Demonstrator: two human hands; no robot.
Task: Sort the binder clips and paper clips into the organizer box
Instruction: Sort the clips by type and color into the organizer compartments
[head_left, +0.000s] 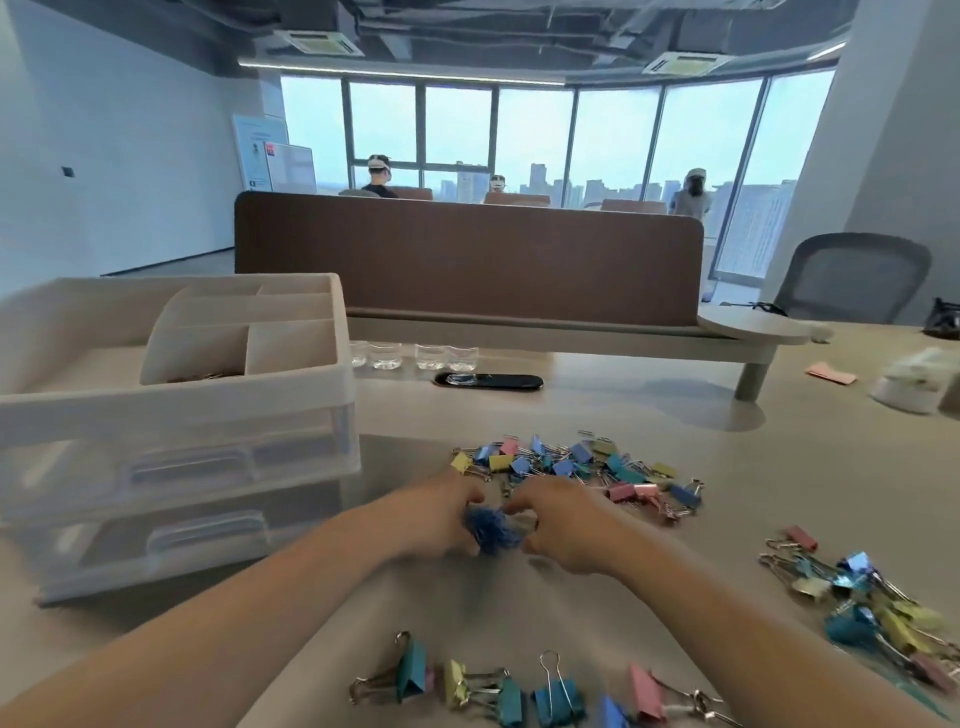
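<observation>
Near edge: binder clips (488, 691) in a row.
Hands: left hand (441, 519) and right hand (566, 525) meet knuckles-up, fingers curled round a blurred blue clump (491, 531) (probably paper clips).
Advice: cup from both sides so none spill.
Beyond: small clips (571, 467) piled. The box (182, 402) stands left, well apart.

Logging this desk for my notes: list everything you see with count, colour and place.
organizer box: one, white, table left
far binder clips: pile, mixed colours, beyond the hands
right binder clips: pile, mixed colours, table right
near binder clips: row, mixed colours, nearest edge
blue clump: one, blurred, likely paper clips, between hands
cups: four, clear, behind organizer box
chair: one, grey, far right
left hand: grips blue clump
right hand: grips blue clump
</observation>
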